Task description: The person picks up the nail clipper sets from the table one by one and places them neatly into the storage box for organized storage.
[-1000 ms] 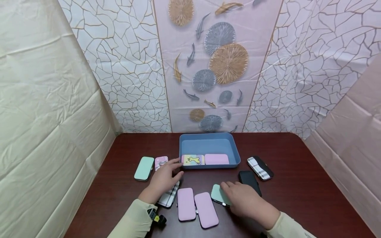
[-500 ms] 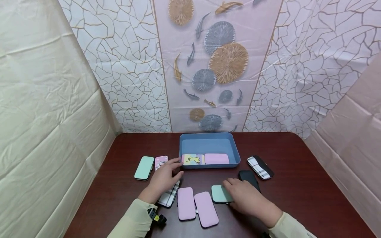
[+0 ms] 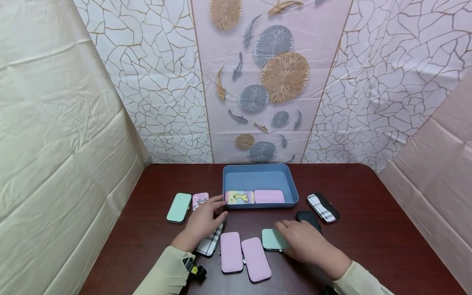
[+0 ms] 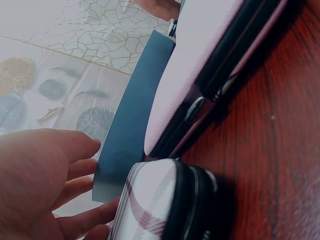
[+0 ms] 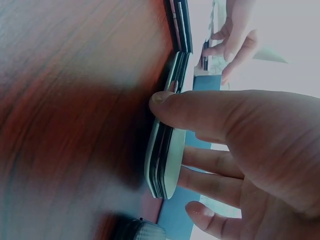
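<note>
My right hand (image 3: 295,238) lies on a mint-green case (image 3: 270,239) flat on the dark red table (image 3: 368,241). In the right wrist view its thumb (image 5: 167,102) presses the edge of the mint-green case (image 5: 167,150) and its fingers (image 5: 210,172) reach over the top. My left hand (image 3: 211,209) rests open, fingers spread, over a plaid case (image 3: 209,246), with fingertips near the front left corner of the blue tray (image 3: 291,184). In the left wrist view the left hand (image 4: 35,175) is beside the plaid case (image 4: 160,205).
The tray holds a yellow cartoon case (image 3: 239,197) and a pink case (image 3: 269,196). Two pink cases (image 3: 231,252) (image 3: 255,259) lie between my hands. A black case (image 3: 307,216) and a black-and-white plaid case (image 3: 323,207) lie right; a mint case (image 3: 178,207) and a striped pink case (image 3: 199,199) lie left.
The mint-green case under my right hand has turned from tilted to square with the table edge, and the hand has shifted slightly right. The left hand has stayed put.
</note>
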A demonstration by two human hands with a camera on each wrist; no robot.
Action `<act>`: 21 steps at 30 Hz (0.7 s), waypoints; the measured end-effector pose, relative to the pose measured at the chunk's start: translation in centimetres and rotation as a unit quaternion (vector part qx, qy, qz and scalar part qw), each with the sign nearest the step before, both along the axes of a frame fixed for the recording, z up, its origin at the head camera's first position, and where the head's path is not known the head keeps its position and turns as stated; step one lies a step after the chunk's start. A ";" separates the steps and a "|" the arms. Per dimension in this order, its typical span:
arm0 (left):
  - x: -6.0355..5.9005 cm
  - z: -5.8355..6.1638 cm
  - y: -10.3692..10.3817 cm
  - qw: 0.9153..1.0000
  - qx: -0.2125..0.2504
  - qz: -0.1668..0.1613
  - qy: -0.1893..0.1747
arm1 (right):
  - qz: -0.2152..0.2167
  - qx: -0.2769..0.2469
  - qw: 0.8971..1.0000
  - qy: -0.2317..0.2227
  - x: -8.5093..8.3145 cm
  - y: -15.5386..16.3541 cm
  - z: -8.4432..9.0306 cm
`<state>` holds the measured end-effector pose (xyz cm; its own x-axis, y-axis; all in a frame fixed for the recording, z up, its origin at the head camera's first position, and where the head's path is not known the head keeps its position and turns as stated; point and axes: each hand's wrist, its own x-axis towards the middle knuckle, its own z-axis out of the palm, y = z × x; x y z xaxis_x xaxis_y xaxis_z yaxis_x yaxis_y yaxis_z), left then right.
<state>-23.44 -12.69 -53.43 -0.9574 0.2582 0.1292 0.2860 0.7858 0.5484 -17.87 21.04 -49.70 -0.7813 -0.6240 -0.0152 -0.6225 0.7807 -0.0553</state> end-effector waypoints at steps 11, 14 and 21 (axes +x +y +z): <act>0.0 -0.1 0.0 1.000 -0.001 -0.004 0.002 | -0.009 -0.023 1.000 0.007 -0.7 0.3 1.1; 0.0 -0.2 0.0 1.000 -0.001 -0.003 0.002 | -0.009 -0.027 0.999 0.015 -1.2 0.3 1.6; -0.1 -0.1 -0.1 1.000 -0.007 -0.004 0.001 | 0.007 -0.048 0.998 0.025 -2.7 -0.2 3.4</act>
<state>-23.54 -12.79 -53.48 -0.9553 0.2674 0.1264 0.2926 0.7914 0.5367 -20.57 20.85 -46.25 -0.7703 -0.6320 0.0844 -0.6376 0.7640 -0.0990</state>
